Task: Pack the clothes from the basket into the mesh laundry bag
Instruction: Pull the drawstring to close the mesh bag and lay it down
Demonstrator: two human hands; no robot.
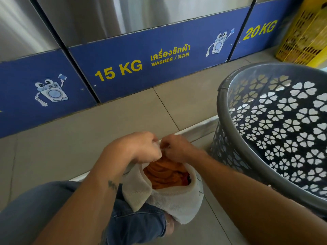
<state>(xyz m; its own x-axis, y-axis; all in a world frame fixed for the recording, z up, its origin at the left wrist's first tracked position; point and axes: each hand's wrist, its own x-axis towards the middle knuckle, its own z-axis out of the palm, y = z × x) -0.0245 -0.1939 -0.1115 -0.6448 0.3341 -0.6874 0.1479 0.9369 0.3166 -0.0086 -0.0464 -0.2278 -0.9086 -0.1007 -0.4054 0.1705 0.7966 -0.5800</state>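
Note:
A white mesh laundry bag (169, 200) rests against my knee at the bottom centre, its mouth open toward me. Orange clothes (164, 174) fill it, with a bit of dark red cloth beside them. My left hand (139, 147) and my right hand (177, 147) are close together at the far edge of the bag's mouth, both pinching the mesh there. The grey plastic laundry basket (235, 142) with flower-shaped holes stands to the right, tilted toward me; no clothes show inside it.
A row of steel washers with blue base panels (123, 68) marked 15 KG and 20 KG runs across the back. A yellow plastic crate (304, 38) stands at the top right. My leg in blue jeans (134, 225) lies under the bag on the beige tiled floor (70, 138).

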